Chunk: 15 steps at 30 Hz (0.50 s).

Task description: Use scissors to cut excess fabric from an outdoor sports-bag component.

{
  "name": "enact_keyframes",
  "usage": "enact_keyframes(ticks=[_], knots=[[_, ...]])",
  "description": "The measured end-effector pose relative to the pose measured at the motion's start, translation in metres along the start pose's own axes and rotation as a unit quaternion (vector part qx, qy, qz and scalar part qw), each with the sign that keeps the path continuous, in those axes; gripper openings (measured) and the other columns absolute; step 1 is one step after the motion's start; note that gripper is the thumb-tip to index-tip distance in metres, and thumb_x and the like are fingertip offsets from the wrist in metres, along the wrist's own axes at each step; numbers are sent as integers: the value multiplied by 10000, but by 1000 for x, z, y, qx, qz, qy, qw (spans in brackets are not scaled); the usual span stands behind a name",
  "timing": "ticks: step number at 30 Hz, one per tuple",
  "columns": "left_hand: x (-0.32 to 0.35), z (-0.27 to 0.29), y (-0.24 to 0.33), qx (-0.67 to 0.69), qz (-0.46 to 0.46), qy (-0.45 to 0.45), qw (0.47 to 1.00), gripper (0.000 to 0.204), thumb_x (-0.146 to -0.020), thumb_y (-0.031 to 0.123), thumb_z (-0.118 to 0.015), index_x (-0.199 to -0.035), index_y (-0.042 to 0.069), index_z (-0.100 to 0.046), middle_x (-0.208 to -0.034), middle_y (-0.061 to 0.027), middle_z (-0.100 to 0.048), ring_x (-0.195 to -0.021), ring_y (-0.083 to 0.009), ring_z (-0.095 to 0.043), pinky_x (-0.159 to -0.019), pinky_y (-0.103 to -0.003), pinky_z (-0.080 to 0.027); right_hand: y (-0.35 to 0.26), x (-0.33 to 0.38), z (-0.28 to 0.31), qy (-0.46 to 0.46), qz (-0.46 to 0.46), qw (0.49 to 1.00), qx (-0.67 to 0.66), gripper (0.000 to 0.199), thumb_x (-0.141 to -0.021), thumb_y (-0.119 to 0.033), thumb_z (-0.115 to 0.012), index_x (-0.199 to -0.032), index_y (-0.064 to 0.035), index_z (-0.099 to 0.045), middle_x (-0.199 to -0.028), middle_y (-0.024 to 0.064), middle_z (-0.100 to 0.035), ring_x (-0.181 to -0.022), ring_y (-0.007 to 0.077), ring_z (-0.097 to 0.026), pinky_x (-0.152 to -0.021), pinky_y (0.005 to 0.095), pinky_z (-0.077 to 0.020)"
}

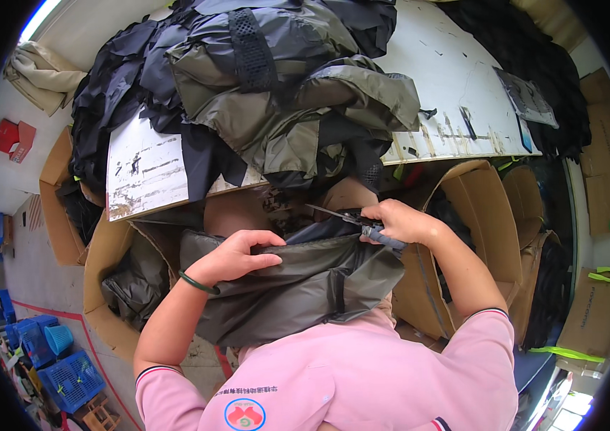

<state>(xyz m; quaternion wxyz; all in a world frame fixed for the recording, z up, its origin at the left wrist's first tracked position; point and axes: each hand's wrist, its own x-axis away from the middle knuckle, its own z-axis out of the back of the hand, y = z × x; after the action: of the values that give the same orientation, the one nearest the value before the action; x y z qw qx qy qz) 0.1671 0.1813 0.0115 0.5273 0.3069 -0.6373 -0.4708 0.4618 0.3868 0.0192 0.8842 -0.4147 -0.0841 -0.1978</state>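
Across my lap lies a dark olive-grey fabric piece [276, 287] with a black strap sewn near its right end. Its top edge is pinched by my left hand [244, 255], thumb on the near side and fingers closed over the fold. A dark green bangle circles that wrist. My right hand [399, 223] grips a pair of scissors [337, 213], their handles partly wrapped in grey-blue material. The blades point left, just above the right part of the fabric's top edge. Whether the blades touch the cloth I cannot tell.
Ahead, a white worktable [455, 93] carries a heap of olive and black fabric [269, 108], hanging over the near edge. An open cardboard box [114, 287] with dark fabric stands left, another box [477, 230] right. Blue baskets [71, 377] sit on the floor far left.
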Motion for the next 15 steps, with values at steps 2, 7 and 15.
enact_keyframes(ticks=[2, 7, 15], knots=[[-3, 3, -3, -10, -3, 3, 1000, 248, -914, 126, -712, -1135, 27, -660, -934, 17, -660, -826, -49, -547, -742, -217, -473, -1, 2, 3, -26, -28, 998, -44, 265, -789, -189, -765, -803, 15, -595, -696, 176, -619, -626, 282, -590, -616, 375, -458], [-12, 11, -13, -74, -25, 56, 995, 245, -901, 146, -721, -1093, 0, -678, -965, -30, -693, -869, -109, -597, -778, -278, -498, 1, 5, 5, -42, -29, 992, -119, 262, -827, -180, -752, -791, 21, -587, -672, 126, -586, -622, 167, -522, -605, 346, -440], [15, 44, -8, -288, -35, 123, 949, 322, -810, 222, -795, -1008, 0, -672, -916, -138, -647, -866, -290, -623, -791, -357, -502, 10, 16, 11, -20, -58, 995, -74, 259, -821, -171, -760, -794, 15, -583, -647, 110, -544, -610, 148, -471, -585, 335, -423]])
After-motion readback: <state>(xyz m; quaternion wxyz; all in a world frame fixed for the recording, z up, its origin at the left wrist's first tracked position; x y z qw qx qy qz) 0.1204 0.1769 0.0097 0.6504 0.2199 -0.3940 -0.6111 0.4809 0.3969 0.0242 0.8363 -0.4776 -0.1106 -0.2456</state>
